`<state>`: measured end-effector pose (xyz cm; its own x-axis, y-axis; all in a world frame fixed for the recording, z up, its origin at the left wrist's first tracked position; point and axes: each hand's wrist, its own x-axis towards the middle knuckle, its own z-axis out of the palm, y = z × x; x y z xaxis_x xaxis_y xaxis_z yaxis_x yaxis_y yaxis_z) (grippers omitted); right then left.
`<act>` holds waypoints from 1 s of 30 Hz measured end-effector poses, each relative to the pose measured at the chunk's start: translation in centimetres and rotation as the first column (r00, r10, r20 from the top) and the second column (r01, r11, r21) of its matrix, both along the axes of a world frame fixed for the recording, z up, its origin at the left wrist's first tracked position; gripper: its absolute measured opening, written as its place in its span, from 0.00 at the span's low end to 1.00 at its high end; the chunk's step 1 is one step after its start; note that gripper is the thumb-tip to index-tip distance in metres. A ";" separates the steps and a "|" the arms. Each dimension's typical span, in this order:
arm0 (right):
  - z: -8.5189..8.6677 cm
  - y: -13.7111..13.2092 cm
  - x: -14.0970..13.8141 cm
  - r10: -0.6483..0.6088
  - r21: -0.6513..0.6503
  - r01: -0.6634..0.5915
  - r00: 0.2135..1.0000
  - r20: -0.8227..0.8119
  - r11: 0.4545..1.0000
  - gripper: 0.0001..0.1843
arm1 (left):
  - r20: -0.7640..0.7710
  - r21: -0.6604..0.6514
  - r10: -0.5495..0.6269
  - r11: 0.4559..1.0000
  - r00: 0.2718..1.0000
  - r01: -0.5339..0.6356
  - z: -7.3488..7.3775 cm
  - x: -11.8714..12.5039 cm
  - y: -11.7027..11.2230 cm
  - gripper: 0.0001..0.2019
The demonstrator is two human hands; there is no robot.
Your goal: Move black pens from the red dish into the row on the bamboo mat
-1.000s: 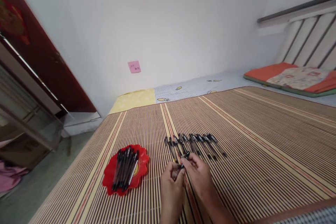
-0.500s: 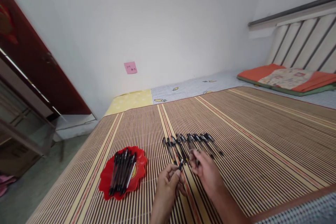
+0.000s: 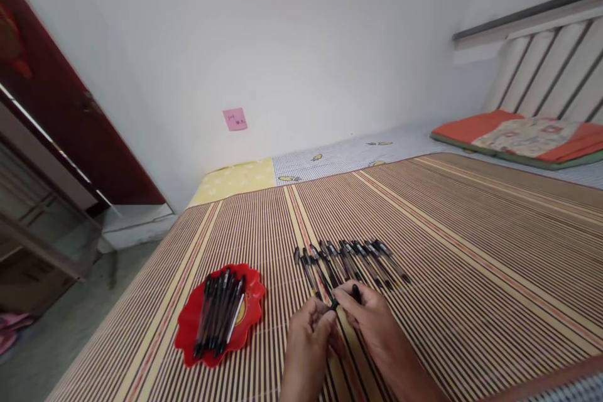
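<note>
Currently pinching a slim black pen (image 3: pixel 334 304) between the left hand (image 3: pixel 307 334) and the right hand (image 3: pixel 368 315), thumbs and fingers bent in close over the striped mat (image 3: pixel 438 251). Also showing at the right fingers, pointing up, a dark end (image 3: pixel 357 293); impossible to tell whether joined to that pen. Just beyond, side by side on the mat, a row of pens (image 3: pixel 351 262), black caps toward the wall (image 3: pixel 330 44). Well off to the left, a red plate (image 3: pixel 186 328) with more pens (image 3: pixel 214 314) bunched in it. Farther out, a checked sheet (image 3: pixel 330 166), a folded orange quilt (image 3: pixel 492 122) and a pink note (image 3: pixel 234 119).
</note>
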<state>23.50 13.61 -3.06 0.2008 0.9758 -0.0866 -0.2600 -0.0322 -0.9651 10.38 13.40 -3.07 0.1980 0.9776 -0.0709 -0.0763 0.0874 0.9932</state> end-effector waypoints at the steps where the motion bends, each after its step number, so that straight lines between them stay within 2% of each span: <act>1: 0.0 -0.1 0.0 0.020 0.001 -0.020 1.000 0.001 1.000 0.20 | 0.014 -0.020 -0.065 0.998 0.998 0.065 0.0 -0.3 0.0 0.16; 3: -0.1 -0.1 0.0 0.063 0.001 -0.063 0.998 0.010 0.998 0.19 | 0.030 -0.060 -0.169 0.983 0.985 0.171 0.0 -0.6 0.1 0.21; 5: -0.5 -0.1 0.2 0.066 0.005 -0.066 0.998 0.017 0.998 0.19 | 0.042 -0.074 -0.196 0.977 0.980 0.199 -0.1 -0.5 0.2 0.23; 6: -0.9 0.0 0.3 0.048 0.010 -0.048 0.999 0.021 0.999 0.19 | 0.048 -0.069 -0.163 0.984 0.985 0.166 -0.2 -0.3 0.3 0.22; 9: -1.9 0.4 0.5 -0.017 0.003 0.017 0.999 0.041 1.000 0.19 | 0.057 -0.040 0.030 0.999 0.998 -0.028 -1.0 0.6 0.5 0.20; 11: -2.3 0.6 0.6 -0.028 -0.005 0.028 0.999 0.037 1.000 0.19 | 0.037 -0.019 0.064 0.998 0.997 -0.063 -1.4 0.8 0.6 0.19; 13: -2.2 0.6 0.6 -0.015 -0.010 0.015 1.000 0.012 1.000 0.20 | 0.014 -0.001 -0.022 1.000 1.000 0.022 -1.6 0.7 0.6 0.19; 15: -1.8 0.5 0.4 0.016 -0.021 -0.016 1.000 -0.011 1.000 0.20 | 0.029 -0.014 -0.120 0.993 0.992 0.121 -1.6 0.3 0.6 0.23; 17: -1.4 0.4 0.3 0.034 -0.038 -0.035 0.999 -0.022 0.999 0.21 | 0.065 -0.041 -0.162 0.985 0.985 0.165 -1.4 0.2 0.7 0.25; 18: -1.2 0.4 0.2 0.029 -0.041 -0.030 0.999 -0.024 0.999 0.22 | 0.079 -0.046 -0.136 0.989 0.988 0.140 -1.4 0.3 0.7 0.24; 21: -1.2 0.5 0.1 -0.014 -0.058 0.014 1.000 0.002 0.998 0.22 | 0.059 -0.023 0.059 0.998 0.997 -0.058 -1.3 0.6 0.9 0.23; 22: -1.3 0.6 0.1 -0.020 -0.068 0.020 1.000 0.011 0.997 0.22 | 0.043 -0.019 0.092 0.996 0.995 -0.091 -1.3 0.6 0.8 0.23; 23: -1.4 0.6 0.1 -0.018 -0.077 0.019 1.000 0.015 0.997 0.22 | 0.026 -0.022 0.076 0.997 0.997 -0.076 -1.2 0.6 0.8 0.22; 27: -1.4 0.4 0.1 0.010 -0.053 -0.012 0.999 -0.051 0.998 0.20 | 0.007 -0.106 -0.186 0.977 0.982 0.186 -0.3 0.0 0.4 0.23; 28: -1.3 0.3 0.0 0.016 -0.045 -0.019 0.997 -0.069 0.999 0.20 | 0.013 -0.120 -0.207 0.971 0.978 0.207 -0.1 -0.2 0.3 0.23; 30: -1.1 0.2 -0.1 0.017 -0.039 -0.019 0.997 -0.070 0.999 0.20 | 0.018 -0.104 -0.160 0.981 0.987 0.161 0.4 -0.2 0.3 0.22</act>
